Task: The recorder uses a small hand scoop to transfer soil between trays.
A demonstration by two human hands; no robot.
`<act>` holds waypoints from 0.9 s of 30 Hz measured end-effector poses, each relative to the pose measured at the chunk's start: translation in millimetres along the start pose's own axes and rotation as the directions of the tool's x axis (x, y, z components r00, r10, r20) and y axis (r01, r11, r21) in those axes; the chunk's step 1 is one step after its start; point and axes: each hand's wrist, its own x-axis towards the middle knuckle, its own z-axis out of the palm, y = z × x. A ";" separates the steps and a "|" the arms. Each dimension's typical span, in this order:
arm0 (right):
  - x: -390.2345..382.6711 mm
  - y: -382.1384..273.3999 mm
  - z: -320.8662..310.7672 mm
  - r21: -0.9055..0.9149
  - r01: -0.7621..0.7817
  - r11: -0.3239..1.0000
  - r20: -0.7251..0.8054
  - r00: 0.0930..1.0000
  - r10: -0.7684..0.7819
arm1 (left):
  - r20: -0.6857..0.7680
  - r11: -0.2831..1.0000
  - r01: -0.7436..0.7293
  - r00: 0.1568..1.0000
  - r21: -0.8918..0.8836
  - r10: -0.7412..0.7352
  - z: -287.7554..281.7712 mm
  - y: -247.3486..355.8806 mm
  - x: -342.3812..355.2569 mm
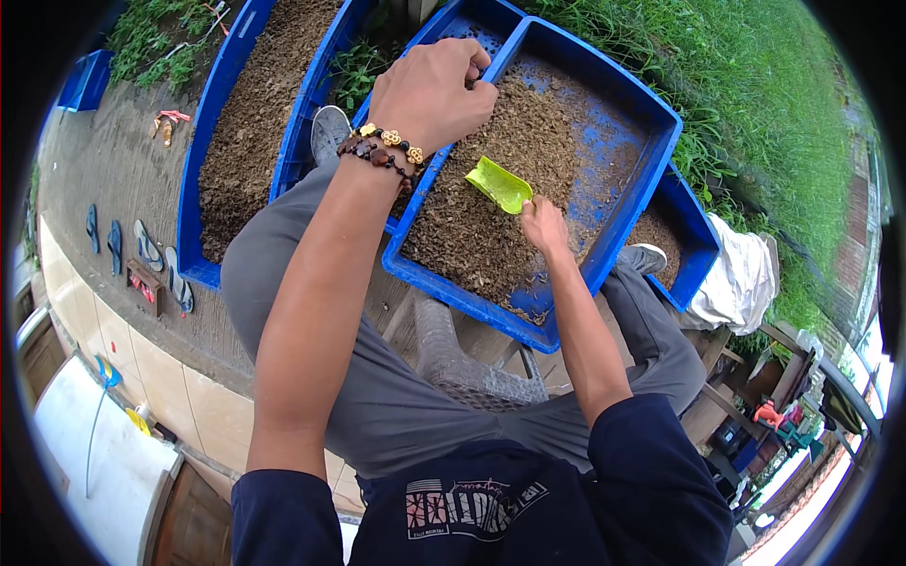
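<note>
A blue tray (618,58) lies tilted in front of me, part filled with brown crumbly material (491,226). My right hand (545,226) is closed round the handle of a lime-green scoop (500,185), whose wide end points left over the material. Some pale residue shows in the scoop. My left hand (429,90), with beaded bracelets on the wrist, hangs above the tray's left rim and the neighbouring blue tray (486,11). Its fingers are curled in towards the thumb; whatever they may pinch is mostly hidden from view.
Long blue trays (201,203) of similar material stand at the left. Another blue tray (703,245) sits at the right, beside a white sack (741,274). Sandals (146,245) lie on the concrete at left. Grass (755,104) grows beyond; my legs flank the tray.
</note>
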 end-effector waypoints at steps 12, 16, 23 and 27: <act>29.6 -24.4 12.3 0.004 0.104 0.995 0.032 0.994 -0.104 | 0.007 0.999 0.019 1.000 0.027 -0.019 4.8 0.6 1.2; 42.2 -20.2 16.7 -0.070 0.151 0.986 0.021 0.988 -0.150 | 0.011 1.000 0.014 1.000 0.028 -0.014 5.2 4.2 0.8; 45.9 -5.8 13.5 -0.003 0.290 0.957 -0.011 0.957 -0.290 | 0.036 0.999 0.015 0.999 0.040 -0.017 3.6 1.7 -0.3; 47.7 1.1 19.5 0.046 0.315 0.948 -0.055 0.948 -0.312 | 0.032 0.999 0.013 0.999 0.049 -0.015 4.8 2.1 -0.2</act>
